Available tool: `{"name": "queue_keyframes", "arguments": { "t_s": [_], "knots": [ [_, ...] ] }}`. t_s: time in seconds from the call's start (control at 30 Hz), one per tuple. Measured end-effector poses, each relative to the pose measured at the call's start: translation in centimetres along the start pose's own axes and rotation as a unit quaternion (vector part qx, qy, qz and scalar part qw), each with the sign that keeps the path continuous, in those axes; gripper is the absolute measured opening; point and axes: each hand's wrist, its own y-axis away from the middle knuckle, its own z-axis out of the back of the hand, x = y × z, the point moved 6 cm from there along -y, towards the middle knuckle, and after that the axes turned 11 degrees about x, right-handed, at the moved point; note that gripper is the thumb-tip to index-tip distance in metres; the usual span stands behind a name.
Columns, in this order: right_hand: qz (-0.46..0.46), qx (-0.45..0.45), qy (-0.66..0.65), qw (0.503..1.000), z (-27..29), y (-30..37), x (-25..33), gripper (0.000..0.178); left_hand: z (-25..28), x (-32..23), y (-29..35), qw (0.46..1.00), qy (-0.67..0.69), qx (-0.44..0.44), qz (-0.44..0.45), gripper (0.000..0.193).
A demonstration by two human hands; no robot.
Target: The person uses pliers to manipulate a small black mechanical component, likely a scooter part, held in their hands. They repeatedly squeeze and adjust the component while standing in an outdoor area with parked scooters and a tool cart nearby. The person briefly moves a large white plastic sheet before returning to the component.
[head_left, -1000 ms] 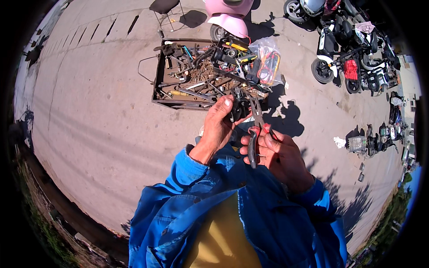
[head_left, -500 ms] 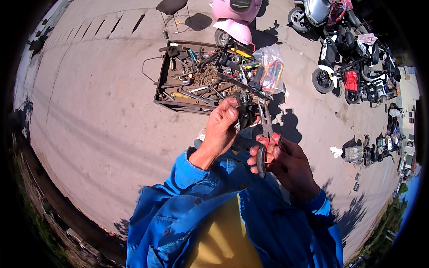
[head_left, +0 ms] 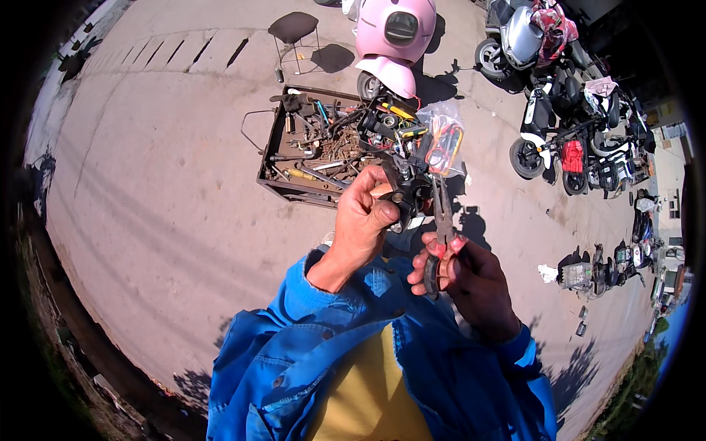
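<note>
My left hand (head_left: 362,217) is closed round a black mechanical part (head_left: 407,192) with some bare metal on it; its exact kind cannot be made out. In my right hand (head_left: 474,275) is a pair of long-nose pliers (head_left: 443,217) with red and black handles, my fingers wrapped about the grips. The jaws point away from me, just right of the black part. Whether their tips touch it I cannot tell. Beyond both hands lies an open metal toolbox (head_left: 266,163), filled with tools and loose rusty hardware.
A clear plastic bag (head_left: 443,117) with coloured leads lies at the toolbox's right end. Behind it stands a pink scooter (head_left: 397,33), with a black stool (head_left: 294,28) to its left. Several scooters, among them a white and black one (head_left: 539,121), are parked at the right.
The toolbox and scooters sit slightly lower in view as the head has tilted. The black part has turned in my left hand. The pliers stand more upright, still in my right hand.
</note>
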Motion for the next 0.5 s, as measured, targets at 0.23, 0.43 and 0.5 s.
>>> {"name": "queue_keyframes", "arguments": {
  "t_s": [0.23, 0.43, 0.5],
  "knots": [
    [0.016, -0.012, 0.067, 0.998, 0.2, 0.3, 0.5, 0.044, -0.7, -0.8, -0.5, 0.999, -0.005, 0.018, -0.034, 0.073],
    [0.024, 0.0, 0.09, 0.996, 0.7, 0.2, 0.9, 0.05, -1.3, -1.5, -1.0, 0.998, -0.02, 0.028, -0.061, 0.071],
    [0.027, 0.002, 0.09, 0.996, 0.8, 0.0, 0.9, 0.052, -1.4, -1.5, -1.1, 0.997, -0.014, 0.028, -0.07, 0.07]
  ]
}}
